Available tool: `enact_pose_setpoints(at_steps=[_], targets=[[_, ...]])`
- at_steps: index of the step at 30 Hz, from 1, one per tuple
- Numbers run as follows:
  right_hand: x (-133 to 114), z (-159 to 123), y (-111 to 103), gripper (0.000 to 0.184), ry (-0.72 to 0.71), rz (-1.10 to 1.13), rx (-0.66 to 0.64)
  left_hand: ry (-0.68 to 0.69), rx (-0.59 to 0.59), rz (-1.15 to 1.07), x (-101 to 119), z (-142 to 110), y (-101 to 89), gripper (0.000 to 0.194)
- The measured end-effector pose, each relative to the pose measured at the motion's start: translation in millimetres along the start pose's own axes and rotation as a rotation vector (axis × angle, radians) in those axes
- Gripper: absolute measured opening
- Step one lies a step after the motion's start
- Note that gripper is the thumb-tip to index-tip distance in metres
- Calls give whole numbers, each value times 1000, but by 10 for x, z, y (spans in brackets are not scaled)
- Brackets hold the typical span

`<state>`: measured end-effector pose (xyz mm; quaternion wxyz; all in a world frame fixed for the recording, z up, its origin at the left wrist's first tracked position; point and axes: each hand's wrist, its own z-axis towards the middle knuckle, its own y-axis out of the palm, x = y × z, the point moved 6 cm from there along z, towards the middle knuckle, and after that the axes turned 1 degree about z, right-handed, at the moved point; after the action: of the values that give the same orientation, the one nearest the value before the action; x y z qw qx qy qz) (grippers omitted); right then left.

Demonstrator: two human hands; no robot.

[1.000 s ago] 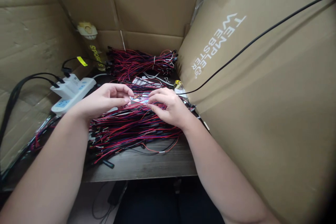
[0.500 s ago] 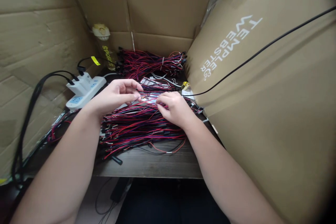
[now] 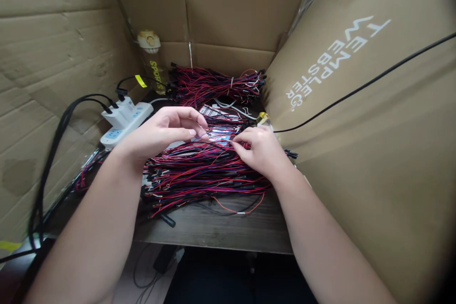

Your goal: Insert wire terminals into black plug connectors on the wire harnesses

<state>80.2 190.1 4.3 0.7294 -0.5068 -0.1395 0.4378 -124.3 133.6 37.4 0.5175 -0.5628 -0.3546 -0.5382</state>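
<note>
— Two hands in the head view, the only view I have. How do they sit?

— My left hand (image 3: 162,130) hovers over the near wire pile (image 3: 203,171), fingers curled, thumb and forefinger pinched on what looks like a thin wire end. My right hand (image 3: 261,149) rests on the pile's right side, fingers bent and closed on a strand; exactly what it grips I cannot tell.

— Why there?

— I judge the hands meet in the middle so one wire can be drawn from the tangle while the rest lies flat on the worktop (image 3: 213,223). The pile sits near the front edge, within easy reach.

— What else?

— One tied bundle (image 3: 217,86) of the same red and black wires lies at the back, well apart from the pile. Between them is a printed card (image 3: 217,114), too small to read. A power strip (image 3: 124,116) sits left, with black cables plugged in.

— Any writing?

— The cardboard (image 3: 356,118) on the right reads "TEMPLE & WEBSTER", turned sideways. A bottle (image 3: 154,64) in the back corner shows "SPORTS" in yellow.
</note>
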Motion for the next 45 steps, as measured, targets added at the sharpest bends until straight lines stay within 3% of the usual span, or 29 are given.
enact_pose_setpoints(at_steps=[10,23,35,45], targets=[[-79,-61,-65,9,-117,103,54,-57,84,-120,-31,39,-9,33],[-209,-73,-72,8,-82,252,99,-82,22,-62,-99,102,114,25],[-262,-103,-229,16,-179,423,66,-82,23,-44,-130,117,101,23],[-346,-124,-175,16,-238,258,72,-82,60,8,-61,97,122,23]])
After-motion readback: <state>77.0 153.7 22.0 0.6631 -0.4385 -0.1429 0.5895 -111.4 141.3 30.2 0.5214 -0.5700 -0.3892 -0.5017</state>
